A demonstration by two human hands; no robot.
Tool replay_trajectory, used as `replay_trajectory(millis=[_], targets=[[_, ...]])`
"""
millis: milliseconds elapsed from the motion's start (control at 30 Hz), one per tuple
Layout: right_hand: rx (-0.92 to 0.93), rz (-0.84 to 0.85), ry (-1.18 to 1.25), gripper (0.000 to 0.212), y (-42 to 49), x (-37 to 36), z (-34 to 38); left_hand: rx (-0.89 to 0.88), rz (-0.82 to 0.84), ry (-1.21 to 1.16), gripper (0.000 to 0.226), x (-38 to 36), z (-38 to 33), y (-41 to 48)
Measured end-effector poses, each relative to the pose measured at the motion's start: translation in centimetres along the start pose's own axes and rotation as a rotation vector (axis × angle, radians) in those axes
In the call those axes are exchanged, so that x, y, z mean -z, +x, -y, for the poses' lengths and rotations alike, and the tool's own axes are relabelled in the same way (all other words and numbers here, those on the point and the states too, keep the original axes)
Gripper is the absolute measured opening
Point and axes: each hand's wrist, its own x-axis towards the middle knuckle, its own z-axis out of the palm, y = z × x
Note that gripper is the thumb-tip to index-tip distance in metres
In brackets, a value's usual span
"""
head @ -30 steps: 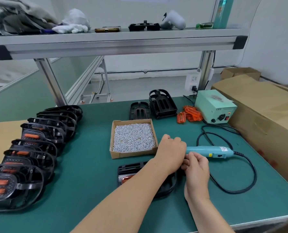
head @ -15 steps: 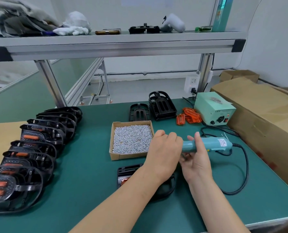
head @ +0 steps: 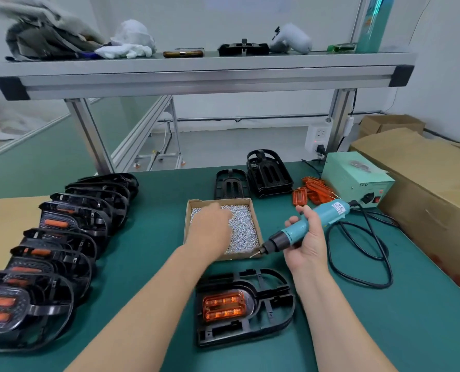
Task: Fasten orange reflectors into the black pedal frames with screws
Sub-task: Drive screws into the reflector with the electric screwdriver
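Observation:
A black pedal frame [head: 266, 307] lies flat on the green mat near me, with an orange reflector [head: 223, 306] seated in its left part. My right hand [head: 308, 238] grips a teal electric screwdriver [head: 306, 225], lifted off the mat, its bit pointing down-left toward the screw box. My left hand [head: 211, 232] reaches into the cardboard box of small silver screws [head: 243, 229]; it is blurred and its fingertips are hidden, so what it holds cannot be told. Loose orange reflectors [head: 310, 190] lie at the back right beside empty black frames [head: 267, 173].
A row of several finished pedals [head: 62, 237] runs along the left. The screwdriver's black cable [head: 368, 253] loops to a green power unit [head: 357, 181]. Large cardboard boxes [head: 432, 183] stand at the right edge. An aluminium shelf [head: 202, 73] with odds and ends spans overhead.
My right hand lifted the screwdriver off the mat and tilted it bit-down. My left hand left the screwdriver and moved into the screw box, uncovering the pedal frame.

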Motion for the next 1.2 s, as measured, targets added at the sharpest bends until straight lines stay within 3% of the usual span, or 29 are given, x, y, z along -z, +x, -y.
replay_trajectory(millis=[67, 167, 500, 800, 1200], targets=[[-0.003, 0.015, 0.000, 0.013, 0.2, 0.3, 0.0, 0.012, 0.137, 0.089, 0.032, -0.5, 1.6, 0.4], [-0.013, 0.038, 0.015, 0.011, 0.1, 0.4, 0.0, -0.003, 0.198, 0.080, 0.025, -1.1, 2.0, 0.7], [0.004, 0.093, -0.021, 0.016, 0.1, 0.6, -0.1, 0.004, 0.039, 0.007, 0.015, -1.9, 1.6, 0.4], [0.045, 0.131, -0.057, 0.029, -0.1, 0.7, -0.3, 0.090, -0.137, -0.270, 0.018, -1.9, 1.6, -0.9], [0.031, 0.151, -0.114, 0.018, -1.8, 0.3, -0.7, 0.125, -0.202, -0.386, 0.014, -2.1, 1.9, -1.6]])
